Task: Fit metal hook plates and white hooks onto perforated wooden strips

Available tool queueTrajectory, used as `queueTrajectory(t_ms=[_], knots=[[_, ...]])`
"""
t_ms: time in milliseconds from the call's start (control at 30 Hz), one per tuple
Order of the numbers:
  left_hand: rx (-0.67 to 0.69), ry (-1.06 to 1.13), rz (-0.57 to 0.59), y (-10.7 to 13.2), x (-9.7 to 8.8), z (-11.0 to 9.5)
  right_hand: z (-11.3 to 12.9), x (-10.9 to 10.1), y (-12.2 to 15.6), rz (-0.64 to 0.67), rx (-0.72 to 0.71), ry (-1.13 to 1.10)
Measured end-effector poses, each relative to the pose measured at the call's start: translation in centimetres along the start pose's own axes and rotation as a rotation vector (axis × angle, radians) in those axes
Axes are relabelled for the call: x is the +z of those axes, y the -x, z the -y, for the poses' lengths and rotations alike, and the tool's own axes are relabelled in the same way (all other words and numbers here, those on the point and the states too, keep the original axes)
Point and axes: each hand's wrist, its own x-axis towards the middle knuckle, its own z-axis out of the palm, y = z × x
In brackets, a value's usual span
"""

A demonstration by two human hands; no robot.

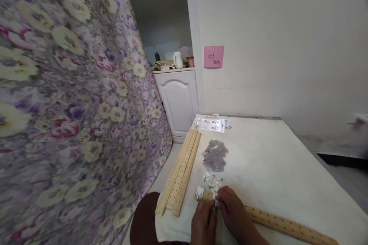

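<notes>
Near the pale table's (276, 160) front edge, left hand (202, 220) and right hand (232, 207) meet at a white-backed hook (214, 195), grips I can't tell; drilled wooden strips (182, 175), floral curtain (83, 95) leftward.

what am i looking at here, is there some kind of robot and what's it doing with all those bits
There is no robot here: you see a person's own bare left hand and right hand. The single picture comes from a camera worn on their head, looking forward and down. On the pale table lie three wooden strips with holes, a grey pile with small metal bits, a clear package, and loose white pieces. Another holed strip seems to run beneath the hands. Their fingertips meet around a small white piece, but they hide too much to tell exactly how each grips it.
</notes>
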Motion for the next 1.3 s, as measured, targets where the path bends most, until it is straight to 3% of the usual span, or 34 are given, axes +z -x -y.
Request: queueTrajectory(t_ms=[467, 667, 900, 1133, 1300], knots=[[0.022, -0.055, -0.013, 0.0, -0.1, 0.1, 0.3, -0.1, -0.1, -0.001, -0.011, -0.022], [-0.016, -0.079, -0.078, 0.4, 0.2, 1.1, -0.8, -2.2, 0.6, -0.05, 0.044, -0.088], [0.003, -0.086, -0.057, 0.4, 0.0, 1.0, -3.7, -4.4, 0.8, -0.091, 0.138, 0.037], [0.034, -0.075, -0.157, 0.6, 1.5, 2.9, -3.7, -3.1, -2.2, -0.008, 0.191, 0.086], [0.077, -0.096, -0.155, 0.6, 2.3, 4.9, -3.2, -2.1, -4.7, 0.081, 0.232, 0.171]])
